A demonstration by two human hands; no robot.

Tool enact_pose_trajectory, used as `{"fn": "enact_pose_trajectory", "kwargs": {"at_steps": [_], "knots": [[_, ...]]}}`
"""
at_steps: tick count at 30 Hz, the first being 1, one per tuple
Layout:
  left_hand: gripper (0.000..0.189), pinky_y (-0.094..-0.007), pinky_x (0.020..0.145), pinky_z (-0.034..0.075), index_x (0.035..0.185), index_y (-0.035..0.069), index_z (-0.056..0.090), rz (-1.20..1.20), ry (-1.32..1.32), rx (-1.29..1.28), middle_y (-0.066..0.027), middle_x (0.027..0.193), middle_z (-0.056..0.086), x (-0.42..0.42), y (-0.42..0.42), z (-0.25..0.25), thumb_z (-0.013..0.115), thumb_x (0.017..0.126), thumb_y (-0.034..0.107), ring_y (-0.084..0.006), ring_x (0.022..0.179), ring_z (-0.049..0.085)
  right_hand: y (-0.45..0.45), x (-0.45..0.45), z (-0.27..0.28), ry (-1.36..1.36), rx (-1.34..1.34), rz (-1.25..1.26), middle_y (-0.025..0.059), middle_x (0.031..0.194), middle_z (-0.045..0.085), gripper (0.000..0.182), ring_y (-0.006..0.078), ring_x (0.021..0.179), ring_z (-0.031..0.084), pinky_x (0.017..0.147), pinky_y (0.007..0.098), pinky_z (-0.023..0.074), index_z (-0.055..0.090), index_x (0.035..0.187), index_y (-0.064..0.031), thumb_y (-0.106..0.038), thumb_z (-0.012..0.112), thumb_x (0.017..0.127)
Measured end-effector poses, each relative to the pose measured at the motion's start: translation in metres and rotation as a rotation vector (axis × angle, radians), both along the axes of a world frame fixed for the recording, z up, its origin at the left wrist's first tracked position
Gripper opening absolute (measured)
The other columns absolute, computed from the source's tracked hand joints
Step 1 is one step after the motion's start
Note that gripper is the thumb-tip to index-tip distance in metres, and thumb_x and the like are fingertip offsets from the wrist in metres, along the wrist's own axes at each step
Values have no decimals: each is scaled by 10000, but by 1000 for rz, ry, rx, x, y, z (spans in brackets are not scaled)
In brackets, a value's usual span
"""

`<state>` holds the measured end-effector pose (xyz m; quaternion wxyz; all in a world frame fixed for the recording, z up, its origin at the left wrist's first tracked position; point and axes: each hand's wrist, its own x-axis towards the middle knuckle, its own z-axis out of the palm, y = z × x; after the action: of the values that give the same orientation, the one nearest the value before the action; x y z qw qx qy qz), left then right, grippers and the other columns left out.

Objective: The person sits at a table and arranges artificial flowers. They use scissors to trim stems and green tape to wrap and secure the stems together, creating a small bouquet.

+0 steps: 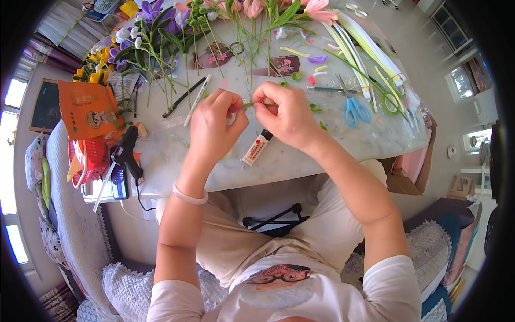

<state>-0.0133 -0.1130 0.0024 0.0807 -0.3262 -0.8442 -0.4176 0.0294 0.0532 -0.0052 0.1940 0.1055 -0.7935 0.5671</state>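
Observation:
Between my two hands, above the table's near half, runs a short green strip [248, 105], probably chenille stem. My left hand [217, 124] pinches its left end between thumb and fingertips. The fingers of my right hand [283, 112] close on the other end and hide part of it. Just below my right hand lies a white glue tube [257, 147] with a black cap, bearing printing. Small curled green pieces [315, 108] rest to the right of that hand. A white pen [198, 100] and a black pen [184, 97] lie left of my left hand.
Chenille flowers [253, 8] with long green stems spread across the table's far side. Blue-handled scissors [355, 112] and bundles of chenille stems [374, 48] lie right. A black glue gun [129, 153], its cord hanging over the edge, stands left beside a red basket [94, 161] and an orange bag [90, 110].

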Motion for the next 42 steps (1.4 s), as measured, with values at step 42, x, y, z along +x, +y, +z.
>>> {"fn": "enact_pose_trajectory", "kwargs": {"at_steps": [42], "knots": [[96, -258, 552, 436, 802, 8, 642, -65, 64, 118, -44, 756, 596, 0, 1, 6, 706, 733, -9, -125, 634, 547, 5, 5, 14, 38, 195, -13, 100, 577, 546, 41, 221, 518, 549, 474, 329, 397, 573, 803, -46, -31, 610, 800]]}}
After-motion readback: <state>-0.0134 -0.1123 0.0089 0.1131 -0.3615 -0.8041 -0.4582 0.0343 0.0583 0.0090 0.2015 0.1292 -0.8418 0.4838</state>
